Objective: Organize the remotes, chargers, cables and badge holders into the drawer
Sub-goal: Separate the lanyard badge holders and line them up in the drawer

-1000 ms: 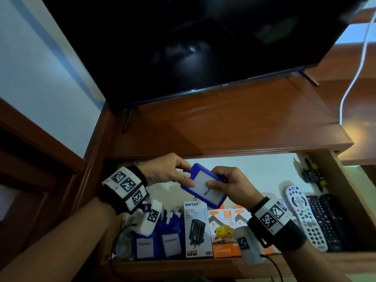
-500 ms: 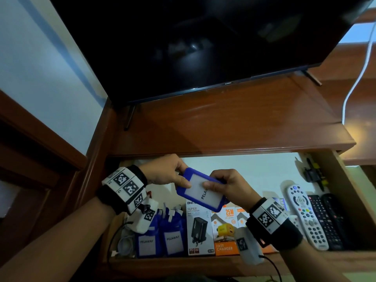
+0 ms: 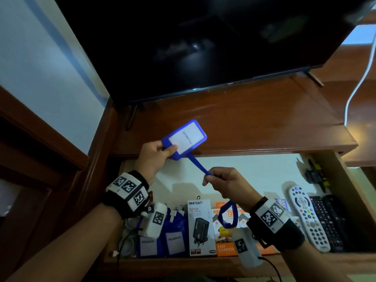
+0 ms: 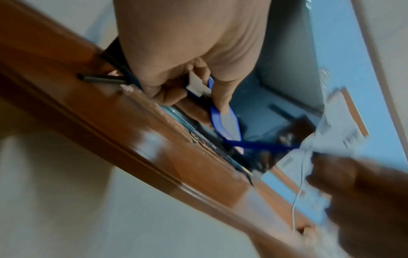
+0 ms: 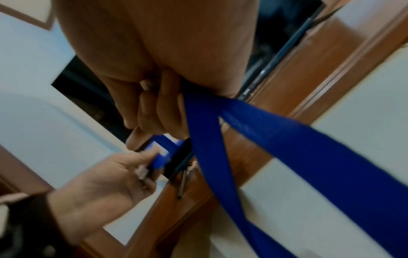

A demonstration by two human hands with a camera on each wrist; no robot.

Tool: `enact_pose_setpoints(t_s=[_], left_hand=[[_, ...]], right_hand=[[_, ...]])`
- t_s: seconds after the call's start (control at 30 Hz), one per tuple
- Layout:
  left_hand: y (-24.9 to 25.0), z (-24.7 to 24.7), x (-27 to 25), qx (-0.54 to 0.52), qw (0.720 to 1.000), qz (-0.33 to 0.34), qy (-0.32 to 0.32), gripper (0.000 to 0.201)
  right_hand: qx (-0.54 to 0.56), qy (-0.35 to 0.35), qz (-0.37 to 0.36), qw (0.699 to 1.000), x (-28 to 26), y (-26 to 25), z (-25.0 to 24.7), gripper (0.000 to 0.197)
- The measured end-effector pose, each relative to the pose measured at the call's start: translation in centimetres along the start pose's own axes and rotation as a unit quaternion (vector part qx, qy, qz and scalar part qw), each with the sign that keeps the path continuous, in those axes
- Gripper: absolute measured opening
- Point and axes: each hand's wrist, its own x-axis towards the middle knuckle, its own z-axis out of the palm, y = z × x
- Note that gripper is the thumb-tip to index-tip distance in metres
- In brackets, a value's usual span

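Observation:
A blue badge holder with a white "PELAWAT" card is held up above the open drawer. My left hand pinches its lower left corner. From the holder a blue lanyard runs down to my right hand, which pinches the strap; the strap's loop hangs below that hand. In the right wrist view the lanyard passes between the thumb and fingers. Two more blue badge holders, charger boxes and remotes lie in the drawer.
A dark TV stands on the wooden cabinet top right above the drawer. A white cable hangs at the right. White coiled cables lie at the drawer's left end, a black and yellow item at its back right.
Both hands held the badge holder low over the drawer. Now the left hand has raised it up and left, and the right hand has drawn the lanyard out, stretched between them.

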Motion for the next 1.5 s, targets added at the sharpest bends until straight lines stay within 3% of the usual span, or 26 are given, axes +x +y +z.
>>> enact_pose_setpoints(t_s=[0.1, 0.2, 0.33, 0.43, 0.57, 0.7, 0.77, 0.87, 0.93, 1.07, 1.17, 1.23, 1.3, 1.4, 1.5], left_hand=[[-0.5, 0.9, -0.7, 0.165, 0.983, 0.071, -0.028, 0.015], [-0.7, 1.5, -1.8, 0.283, 0.936, 0.128, -0.164, 0.016], [0.1, 1.2, -2.3, 0.28, 0.901, 0.118, -0.31, 0.007], [0.6, 0.5, -2.4, 0.211, 0.901, 0.075, -0.371, 0.012], [0.5, -0.1, -2.4, 0.016, 0.944, 0.03, -0.328, 0.02], [0.3, 0.9, -2.4, -0.105, 0.97, 0.001, -0.219, 0.02], [0.4, 1.5, -2.3, -0.122, 0.982, 0.003, -0.146, 0.015], [0.4, 1.8, -2.1, -0.078, 0.996, 0.009, -0.034, 0.013], [-0.1, 1.8, -2.0, -0.017, 1.0, 0.025, -0.002, 0.01], [-1.4, 1.8, -2.4, 0.176, 0.98, 0.055, -0.077, 0.009], [-1.9, 1.3, -2.9, 0.307, 0.928, 0.055, -0.205, 0.012], [-1.9, 0.9, -3.3, 0.346, 0.889, 0.063, -0.292, 0.007], [-1.8, 0.3, -3.7, 0.324, 0.869, 0.054, -0.37, 0.007], [-1.7, -0.3, -4.2, 0.185, 0.897, 0.017, -0.402, 0.023], [-2.0, -0.4, -4.6, 0.057, 0.94, 0.009, -0.337, 0.023]], right_hand=[[-0.029, -0.033, -0.049, 0.998, 0.2, -2.7, 0.1, 0.018], [-0.097, -0.011, -0.085, 0.992, 1.2, -3.8, -0.4, 0.018], [-0.19, 0.054, -0.112, 0.974, 2.8, -3.0, -2.1, 0.016], [-0.142, 0.056, -0.086, 0.984, 3.1, -2.2, -2.9, 0.022], [0.014, 0.045, -0.07, 0.996, 2.2, -0.9, -1.8, 0.012], [0.043, 0.063, 0.058, 0.995, 2.0, 0.9, 0.3, 0.027], [0.026, 0.032, 0.056, 0.998, 2.0, 0.9, 1.2, 0.035], [-0.016, -0.006, 0.036, 0.999, 1.8, 0.6, 1.8, 0.031], [-0.043, -0.039, 0.026, 0.998, 1.6, 0.1, 1.8, 0.025], [-0.113, -0.067, -0.009, 0.991, 1.6, -1.7, 1.0, 0.024], [-0.164, -0.049, -0.032, 0.985, 2.0, -2.0, -0.3, 0.03], [-0.173, -0.025, -0.025, 0.984, 2.4, -1.3, -1.1, 0.03], [-0.164, -0.023, -0.006, 0.986, 2.5, -0.4, -1.5, 0.027], [-0.108, -0.041, 0.011, 0.993, 2.0, 0.7, -1.0, 0.025], [-0.002, -0.028, -0.001, 1.0, 1.4, 1.6, -0.6, 0.02]])
